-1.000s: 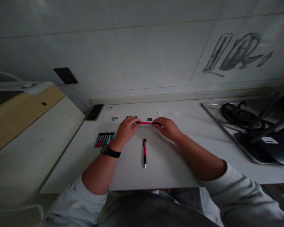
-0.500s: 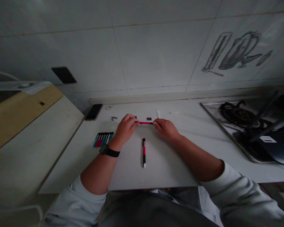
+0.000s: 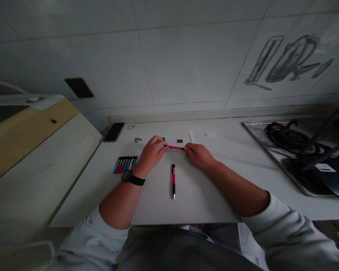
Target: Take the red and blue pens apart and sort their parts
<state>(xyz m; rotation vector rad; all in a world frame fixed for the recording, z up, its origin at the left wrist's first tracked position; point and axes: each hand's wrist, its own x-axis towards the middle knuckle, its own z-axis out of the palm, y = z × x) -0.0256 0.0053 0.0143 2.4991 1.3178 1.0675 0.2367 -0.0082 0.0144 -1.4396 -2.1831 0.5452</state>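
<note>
My left hand (image 3: 153, 151) and my right hand (image 3: 198, 154) pinch opposite ends of a red pen barrel (image 3: 175, 147), held level above the white counter. Below it, a red and black pen (image 3: 173, 181) lies with its silver tip toward me. Left of my left wrist is a row of blue, red and white pen barrels (image 3: 125, 165). Behind my hands are small dark pieces (image 3: 180, 141), thin clear strips (image 3: 192, 136) and small clear parts (image 3: 211, 134). A cluster of small metallic parts (image 3: 137, 139) sits to the left.
A phone (image 3: 113, 132) and a thin ring (image 3: 131, 127) lie at the back left of the counter (image 3: 203, 203). The stove (image 3: 292, 171) is at the right, with a dark object bearing a white label on it. A light cabinet (image 3: 39, 169) stands at the left.
The view has shifted slightly. Both hands keep their hold on the red barrel, which tilts down a little more toward the right.
</note>
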